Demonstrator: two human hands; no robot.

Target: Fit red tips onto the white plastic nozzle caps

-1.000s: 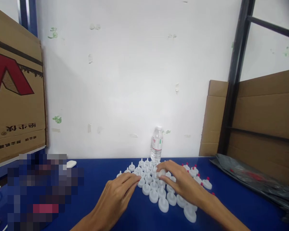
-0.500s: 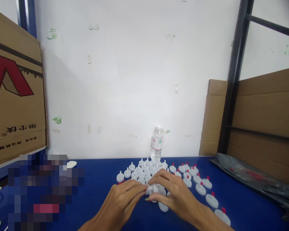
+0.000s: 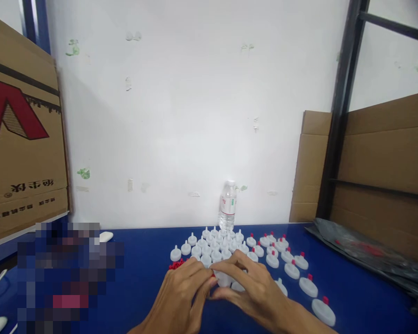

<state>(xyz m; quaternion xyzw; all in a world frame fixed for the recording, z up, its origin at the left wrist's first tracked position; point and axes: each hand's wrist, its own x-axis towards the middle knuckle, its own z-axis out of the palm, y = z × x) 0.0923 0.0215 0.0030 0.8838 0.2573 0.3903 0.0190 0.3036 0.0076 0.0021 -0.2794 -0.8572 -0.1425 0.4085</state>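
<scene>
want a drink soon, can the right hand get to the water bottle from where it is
Probably yes, but not straight: the right hand is low, and rows of white caps stand between it and the water bottle, so it must pass above them.

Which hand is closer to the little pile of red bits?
Left. The left hand sits right beside the red bits; the right hand is farther off, on the other side.
</scene>
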